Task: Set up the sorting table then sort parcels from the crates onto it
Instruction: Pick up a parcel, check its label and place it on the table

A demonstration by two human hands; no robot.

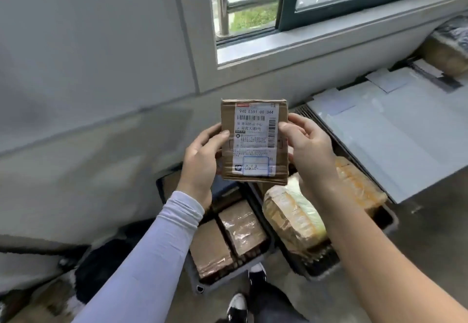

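Both hands hold up one small cardboard parcel (254, 142) in front of the wall, label facing the camera. At its left edge, the left hand (201, 160) curls round it, thumb on the front face. Opposite, the right hand (307, 145) pinches the other edge between thumb and fingers. Judging by its size and the easy grip, the parcel is probably light; the box looks stiff, with squared corners, but the glossy tape across it could be slippery, so the bare cardboard edges seem the safest hold.

Directly below the hands sit two dark crates. Under the left hand, the left crate (202, 287) holds flat taped brown boxes (243, 229) side by side. Under the right hand, the right crate (387, 217) holds bulkier tape-wrapped bundles (291, 216). Beyond the right hand lies the sorting table (395, 130), with flat pale parcels on it.
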